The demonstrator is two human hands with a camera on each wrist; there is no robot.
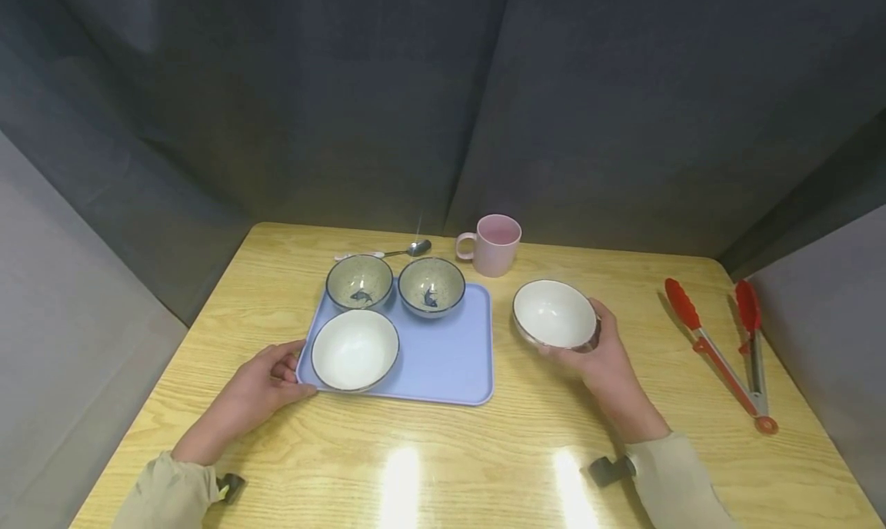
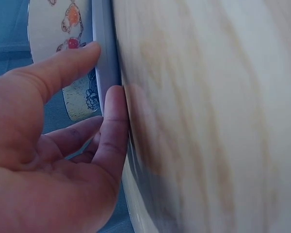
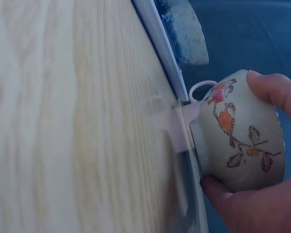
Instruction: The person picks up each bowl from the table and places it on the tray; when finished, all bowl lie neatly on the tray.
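My left hand holds the near left corner of a blue tray, its thumb at the front edge and other fingers along the left side. Near that hand, a white-lined bowl sits on the tray. Behind it stand two speckled grey-green bowls with fish inside, the left one and the right one. To the right of the tray, my right hand grips another white-lined bowl by its side. Birds and a branch decorate this bowl's outside. Whether its base touches the table is unclear.
Behind the tray lies a spoon. A pink mug stands at the back, handle to the left. Red-tipped tongs lie spread on the right of the wooden table. Dark curtain hangs behind.
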